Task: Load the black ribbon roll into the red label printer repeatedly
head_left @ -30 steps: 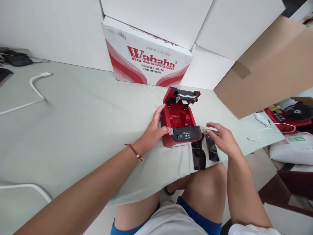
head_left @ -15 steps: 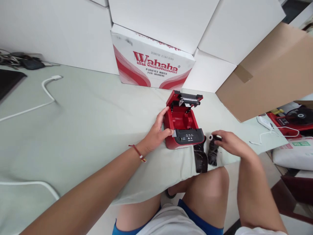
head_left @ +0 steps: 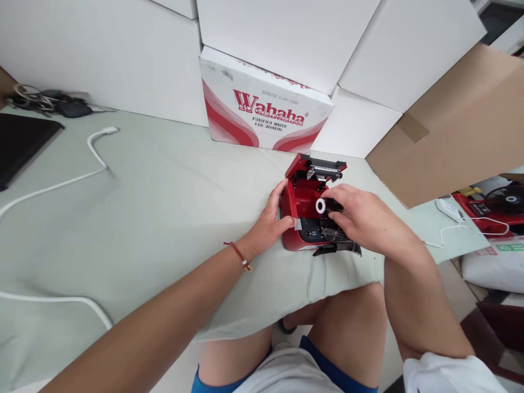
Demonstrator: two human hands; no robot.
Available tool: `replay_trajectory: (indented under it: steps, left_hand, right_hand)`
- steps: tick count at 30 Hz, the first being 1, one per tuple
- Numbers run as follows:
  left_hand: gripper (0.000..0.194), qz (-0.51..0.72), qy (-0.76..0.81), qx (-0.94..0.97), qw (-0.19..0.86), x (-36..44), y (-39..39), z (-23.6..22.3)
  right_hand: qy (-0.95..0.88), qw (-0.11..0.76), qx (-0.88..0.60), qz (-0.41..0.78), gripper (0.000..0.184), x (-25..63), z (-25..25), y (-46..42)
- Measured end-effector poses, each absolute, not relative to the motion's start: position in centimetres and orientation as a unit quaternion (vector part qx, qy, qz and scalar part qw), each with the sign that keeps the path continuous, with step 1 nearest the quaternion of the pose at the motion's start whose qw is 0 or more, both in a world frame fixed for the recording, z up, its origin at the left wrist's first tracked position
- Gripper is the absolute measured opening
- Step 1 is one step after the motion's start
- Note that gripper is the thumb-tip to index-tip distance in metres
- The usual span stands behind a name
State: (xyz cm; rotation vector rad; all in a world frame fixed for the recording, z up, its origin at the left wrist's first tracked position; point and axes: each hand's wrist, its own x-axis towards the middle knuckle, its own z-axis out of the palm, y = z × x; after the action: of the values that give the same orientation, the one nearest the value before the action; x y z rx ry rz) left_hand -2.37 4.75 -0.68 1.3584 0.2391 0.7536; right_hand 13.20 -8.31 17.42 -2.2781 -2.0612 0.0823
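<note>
A small red label printer (head_left: 303,194) sits near the table's front edge with its lid raised. My left hand (head_left: 270,225) grips its left side, fingers along the wall and thumb over the front corner by a small grey tab. In my right hand (head_left: 364,215), a black roll (head_left: 324,206) with a white core is pinched between thumb and fingers, over the printer's open compartment. Loose glossy black film (head_left: 336,236) hangs from the roll across the printer's black front panel (head_left: 310,228) and past its front edge. My fingers hide the roll's far end.
Behind the printer stands a red-and-white water carton (head_left: 268,112) against white boxes. A brown cardboard panel (head_left: 446,131) leans at right, beside a white adapter with a cable (head_left: 449,210). At left lie keys (head_left: 71,106), a dark flat object (head_left: 30,144) and a white cable (head_left: 96,150).
My right hand has brought the black roll up and left from beside the printer to over its compartment; the loose film came along. My left hand keeps its grip. The view has shifted slightly.
</note>
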Motion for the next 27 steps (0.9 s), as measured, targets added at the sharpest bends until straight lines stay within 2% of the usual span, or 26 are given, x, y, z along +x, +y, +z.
replay_trajectory:
  steps: [3,8,10,13,18,23,27]
  left_hand:
    - [0.101,0.332,0.120,0.611,0.709,-2.4,4.7,-0.6]
    - [0.099,0.323,0.122,0.615,0.709,-2.6,4.6,-0.3]
    - [0.098,0.321,0.118,0.618,0.707,-2.7,4.6,-0.3]
    - [0.099,0.325,0.117,0.616,0.707,-2.6,4.6,-0.3]
    - [0.101,0.335,0.115,0.606,0.713,-2.3,4.6,-0.5]
    - [0.099,0.333,0.108,0.609,0.712,-2.3,4.8,-0.9]
    - [0.098,0.337,0.109,0.610,0.709,-2.3,4.8,-1.1]
  right_hand:
    - [-0.665,-0.013,-0.747,0.004,0.035,12.3,17.3,-7.7]
    - [-0.734,0.044,-0.673,0.079,0.027,12.5,22.8,-10.7]
    - [-0.750,0.040,-0.650,0.115,0.027,12.9,24.0,-11.1]
    - [-0.732,-0.007,-0.676,0.081,0.027,13.4,22.1,-9.4]
    - [-0.639,-0.093,-0.764,0.023,0.040,12.8,16.1,-5.1]
    - [-0.621,-0.097,-0.776,0.053,0.046,11.5,15.3,-3.9]
    - [-0.624,-0.067,-0.776,0.067,0.049,11.8,14.9,-3.0]
